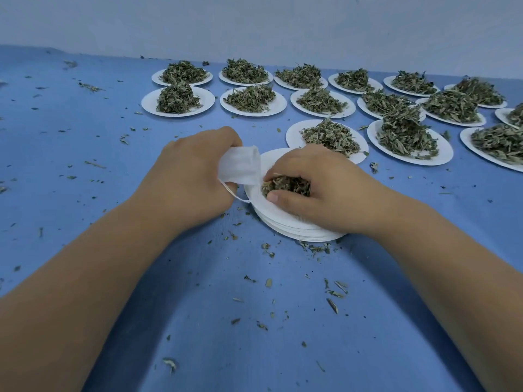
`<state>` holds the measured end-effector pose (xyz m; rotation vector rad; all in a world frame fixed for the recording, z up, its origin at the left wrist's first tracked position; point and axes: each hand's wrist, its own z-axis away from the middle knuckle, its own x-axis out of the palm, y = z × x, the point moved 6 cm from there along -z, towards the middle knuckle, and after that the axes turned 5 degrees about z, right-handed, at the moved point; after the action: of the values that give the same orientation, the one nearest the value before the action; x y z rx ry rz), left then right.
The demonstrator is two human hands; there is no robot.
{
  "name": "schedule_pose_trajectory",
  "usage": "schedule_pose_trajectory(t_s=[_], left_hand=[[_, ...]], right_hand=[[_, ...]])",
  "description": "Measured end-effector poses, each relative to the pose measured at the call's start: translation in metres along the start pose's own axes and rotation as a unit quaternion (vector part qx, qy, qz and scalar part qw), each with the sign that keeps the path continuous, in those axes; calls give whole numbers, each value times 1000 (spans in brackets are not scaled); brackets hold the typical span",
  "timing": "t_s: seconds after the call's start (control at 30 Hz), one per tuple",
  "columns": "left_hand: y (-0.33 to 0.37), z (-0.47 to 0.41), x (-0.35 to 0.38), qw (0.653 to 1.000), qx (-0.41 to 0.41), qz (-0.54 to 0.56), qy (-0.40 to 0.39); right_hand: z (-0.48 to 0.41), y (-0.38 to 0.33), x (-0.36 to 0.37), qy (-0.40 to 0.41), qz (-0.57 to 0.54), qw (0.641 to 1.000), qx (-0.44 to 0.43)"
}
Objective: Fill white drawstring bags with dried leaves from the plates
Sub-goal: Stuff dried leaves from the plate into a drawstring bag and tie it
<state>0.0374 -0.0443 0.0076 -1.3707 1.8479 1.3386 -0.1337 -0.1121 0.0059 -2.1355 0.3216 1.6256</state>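
On the far left of the blue surface (85, 137) we see only scattered crumbs of leaf. Next comes our left hand (192, 176), its fingers curled round the white drawstring bag (240, 166). The string (232, 193) dangles loose beneath the knuckles. The bag hangs over the left rim of the stack of plates (283, 222); we cannot tell how wide its mouth stands.

Just to its right, our right hand (325, 190) is cupped over a clump of dried leaves (285, 185). Fingers and thumb pinch the clump together on the top plate, right against the bag's edge.

We judge that this handful is about to go into the bag. To do it well, we should spread the mouth wide with the left fingers. We should also hold it low over the plate, so whatever slips lands there and not on the surface. The clump should go in compact and be pushed gently, since dry leaves crumble. The string is best kept clear of the opening.

Farther right and behind, heaped plates (410, 137) wait, so we reckon many portions remain.
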Motion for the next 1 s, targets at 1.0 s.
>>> schedule_pose_trajectory(t_s=[1.0], left_hand=[[27, -13, 16, 997, -4, 72, 15]], right_hand=[[-4, 14, -26, 157, -224, 954, 121]])
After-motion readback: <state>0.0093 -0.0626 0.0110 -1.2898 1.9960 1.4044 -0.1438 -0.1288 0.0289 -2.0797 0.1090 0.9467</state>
